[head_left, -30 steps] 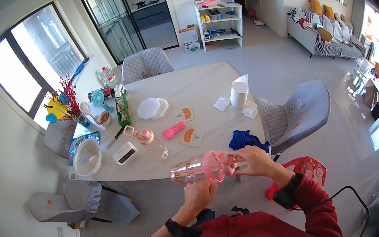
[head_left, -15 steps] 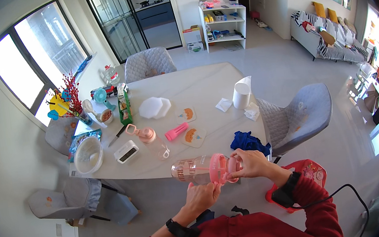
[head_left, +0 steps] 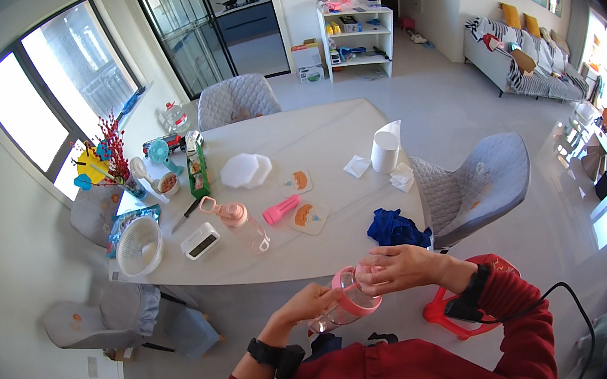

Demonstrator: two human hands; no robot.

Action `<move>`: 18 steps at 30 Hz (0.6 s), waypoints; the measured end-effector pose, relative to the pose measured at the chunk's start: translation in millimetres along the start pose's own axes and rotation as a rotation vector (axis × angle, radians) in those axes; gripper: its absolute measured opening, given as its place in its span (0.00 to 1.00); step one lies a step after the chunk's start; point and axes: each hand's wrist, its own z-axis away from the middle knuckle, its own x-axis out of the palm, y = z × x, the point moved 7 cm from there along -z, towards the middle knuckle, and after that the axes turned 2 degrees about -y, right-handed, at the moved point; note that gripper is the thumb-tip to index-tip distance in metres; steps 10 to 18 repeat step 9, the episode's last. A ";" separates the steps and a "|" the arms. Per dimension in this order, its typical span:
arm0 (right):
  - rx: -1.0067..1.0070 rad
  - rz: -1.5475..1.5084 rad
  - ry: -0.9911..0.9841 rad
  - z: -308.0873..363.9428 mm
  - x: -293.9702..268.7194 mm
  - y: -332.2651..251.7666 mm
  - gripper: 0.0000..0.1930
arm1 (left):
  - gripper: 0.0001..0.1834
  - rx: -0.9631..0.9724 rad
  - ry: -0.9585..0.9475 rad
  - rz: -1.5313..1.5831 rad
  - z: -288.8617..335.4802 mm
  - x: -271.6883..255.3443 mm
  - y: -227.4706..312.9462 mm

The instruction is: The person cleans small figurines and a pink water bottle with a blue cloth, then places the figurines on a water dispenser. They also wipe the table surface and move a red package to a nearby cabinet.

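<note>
Just off the table's near edge, I hold a clear drink bottle (head_left: 330, 321) with a pink collar (head_left: 351, 296). It is tilted, its lid end up toward the right. My left hand (head_left: 308, 302) is closed at the side of the bottle, by the pink collar. My right hand (head_left: 398, 269) curls over the lid end, with its fingers pressed on the top. Those fingers hide most of the lid. A crumpled blue cloth (head_left: 397, 228) lies on the table beyond my right hand.
On the white table (head_left: 311, 130) stand another pink-lidded bottle (head_left: 247, 228), a pink flashlight (head_left: 281, 209), a white digital clock (head_left: 200, 241), a white basket (head_left: 139, 247), a knife (head_left: 184, 215) and a paper roll (head_left: 386, 148). A grey chair (head_left: 484, 179) and a red stool (head_left: 445, 313) are at right.
The bottle has turned from lying nearly level to tilted, its base swinging down toward me. My right hand has moved from the lid's side to over its top.
</note>
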 end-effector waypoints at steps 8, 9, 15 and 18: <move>-0.073 0.009 0.027 -5.9 -20.5 -6.4 0.23 | 0.27 -0.126 -0.274 0.211 9.3 -9.2 8.1; -0.054 -0.027 0.027 -6.5 -22.0 -4.8 0.24 | 0.27 -0.146 -0.285 0.209 10.8 -8.1 8.4; -0.054 -0.027 0.027 -6.5 -22.0 -4.8 0.24 | 0.27 -0.146 -0.285 0.209 10.8 -8.1 8.4; -0.054 -0.027 0.027 -6.5 -22.0 -4.8 0.24 | 0.27 -0.146 -0.285 0.209 10.8 -8.1 8.4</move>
